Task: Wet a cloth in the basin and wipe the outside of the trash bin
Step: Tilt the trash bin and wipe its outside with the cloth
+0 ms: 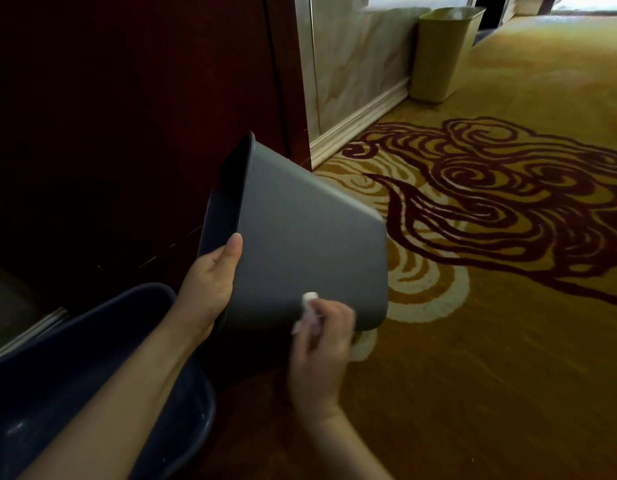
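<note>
Grey bin [310,237] sits at frame centre, tipped on its side. Its mouth faces 10 o'clock and its base points toward 4 o'clock. Can't tell if it touches the carpet [507,375].

Left hand [210,289] is at the bin's 8 o'clock and grips the rim. The thumb [233,249] lies flat along the outer wall, pointing to 12. The other fingers are hidden behind the rim. The left forearm crosses over the basin.

Right hand [320,344] is at the bin's 6 o'clock, fingers curled tight round a small white cloth [308,301]. A wad of cloth sticks out at the hand's 11 o'clock and presses on the bin's outer wall, near the lower edge. The hand is a bit blurred.

Dark blue basin [102,317] is at frame 8 o'clock, just beside the bin's mouth end and partly under the left arm. Can't tell if there is water inside.

Dark wood panel [127,116] fills 9 to 12 o'clock behind the bin. A beige bin [445,53] stands upright at 1 o'clock on the carpet against the pale wall, well apart from the grey bin. The carpet is yellow with a dark red swirl pattern at 3 o'clock.
</note>
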A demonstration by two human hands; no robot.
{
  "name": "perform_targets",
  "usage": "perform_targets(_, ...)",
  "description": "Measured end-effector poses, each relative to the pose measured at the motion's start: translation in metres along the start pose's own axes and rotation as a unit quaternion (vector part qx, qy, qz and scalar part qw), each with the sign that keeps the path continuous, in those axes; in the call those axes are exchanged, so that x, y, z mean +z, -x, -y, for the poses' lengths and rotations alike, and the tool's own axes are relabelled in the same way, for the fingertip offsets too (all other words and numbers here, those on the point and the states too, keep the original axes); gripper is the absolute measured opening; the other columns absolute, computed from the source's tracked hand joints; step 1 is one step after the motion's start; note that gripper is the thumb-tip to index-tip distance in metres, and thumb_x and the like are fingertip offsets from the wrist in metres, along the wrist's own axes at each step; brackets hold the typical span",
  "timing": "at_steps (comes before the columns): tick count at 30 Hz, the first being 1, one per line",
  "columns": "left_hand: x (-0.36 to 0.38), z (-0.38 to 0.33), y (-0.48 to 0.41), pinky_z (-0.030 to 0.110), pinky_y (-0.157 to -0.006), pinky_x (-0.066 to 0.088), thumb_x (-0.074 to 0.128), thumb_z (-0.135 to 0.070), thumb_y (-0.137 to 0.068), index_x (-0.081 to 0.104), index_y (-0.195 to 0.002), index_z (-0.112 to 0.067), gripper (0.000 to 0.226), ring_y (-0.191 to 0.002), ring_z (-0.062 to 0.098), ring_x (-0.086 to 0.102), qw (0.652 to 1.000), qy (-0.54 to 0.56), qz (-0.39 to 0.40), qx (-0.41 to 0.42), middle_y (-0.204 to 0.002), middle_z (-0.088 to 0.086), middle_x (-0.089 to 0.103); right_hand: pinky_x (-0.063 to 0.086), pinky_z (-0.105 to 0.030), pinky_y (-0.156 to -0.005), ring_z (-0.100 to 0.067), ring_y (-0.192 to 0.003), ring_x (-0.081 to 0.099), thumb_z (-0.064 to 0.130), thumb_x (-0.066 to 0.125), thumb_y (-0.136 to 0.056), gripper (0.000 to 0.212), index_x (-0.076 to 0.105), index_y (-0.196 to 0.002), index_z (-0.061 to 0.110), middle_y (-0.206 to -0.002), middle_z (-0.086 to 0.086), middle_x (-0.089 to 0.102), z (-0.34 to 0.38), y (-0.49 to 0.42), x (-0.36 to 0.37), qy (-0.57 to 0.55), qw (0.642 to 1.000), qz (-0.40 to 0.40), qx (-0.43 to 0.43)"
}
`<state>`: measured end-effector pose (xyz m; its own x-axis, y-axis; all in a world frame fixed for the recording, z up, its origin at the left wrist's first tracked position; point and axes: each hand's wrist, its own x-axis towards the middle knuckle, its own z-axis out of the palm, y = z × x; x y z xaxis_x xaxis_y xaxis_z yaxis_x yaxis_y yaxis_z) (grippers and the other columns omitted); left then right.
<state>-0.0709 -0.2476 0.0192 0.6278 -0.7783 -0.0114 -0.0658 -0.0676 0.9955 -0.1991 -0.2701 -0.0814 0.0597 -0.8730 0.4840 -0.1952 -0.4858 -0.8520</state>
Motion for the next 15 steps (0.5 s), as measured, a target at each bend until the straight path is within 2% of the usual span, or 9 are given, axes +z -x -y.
perform_targets(3,0.004,0.001,-0.002,0.012,-0.059,0.053,0.046,-0.051,-0.084,0.074,-0.077,-0.026,0.038,-0.079,0.003,0.072,1.0,0.0,-0.015,0.003,-0.081,-0.013,0.077,0.043,-0.017,-0.081,-0.004,-0.092,0.048,0.019,0.05,-0.089,0.019,0.051,-0.108,0.023,-0.102,0.005,0.05,0.021,0.021,0.02,0.008,0.998,0.024,-0.054)
perform_targets(6,0.002,0.003,0.0,0.01,-0.059,0.052,0.046,-0.054,-0.079,0.071,-0.082,-0.026,0.038,-0.081,0.001,0.071,1.0,0.0,-0.009,0.008,-0.083,-0.015,0.077,0.043,-0.015,-0.08,-0.003,-0.091,0.046,0.014,0.05,-0.088,0.02,0.049,-0.107,0.022,-0.103,0.003,0.047,0.004,0.015,0.021,0.002,1.0,0.004,-0.02)
perform_targets(9,-0.003,0.005,0.001,0.008,-0.058,0.051,0.044,-0.049,-0.084,0.069,-0.086,-0.026,0.034,-0.081,-0.001,0.07,1.0,0.004,-0.005,0.005,-0.082,-0.018,0.076,0.046,-0.02,-0.076,-0.006,-0.089,0.048,0.007,0.049,-0.09,0.017,0.054,-0.105,0.013,-0.103,-0.001,0.046,-0.029,-0.006,0.012,0.003,0.994,-0.042,0.102)
perform_targets(11,-0.006,0.007,0.002,0.008,-0.059,0.051,0.043,-0.046,-0.086,0.068,-0.087,-0.027,0.032,-0.081,-0.002,0.07,1.0,-0.002,-0.005,0.012,-0.083,-0.018,0.076,0.042,-0.017,-0.069,-0.01,-0.088,0.049,0.007,0.046,-0.092,0.016,0.054,-0.106,0.008,-0.105,-0.002,0.045,-0.052,-0.023,0.004,0.022,0.979,-0.072,0.191)
perform_targets(15,-0.01,0.009,0.005,0.013,-0.065,0.053,0.043,-0.046,-0.087,0.068,-0.091,-0.028,0.032,-0.088,0.004,0.07,0.998,-0.046,-0.004,0.035,-0.092,-0.014,0.076,0.035,-0.014,-0.065,-0.013,-0.09,0.046,0.013,0.043,-0.096,0.015,0.05,-0.108,0.009,-0.11,-0.007,0.044,-0.089,-0.048,-0.015,0.032,0.945,-0.076,0.315)
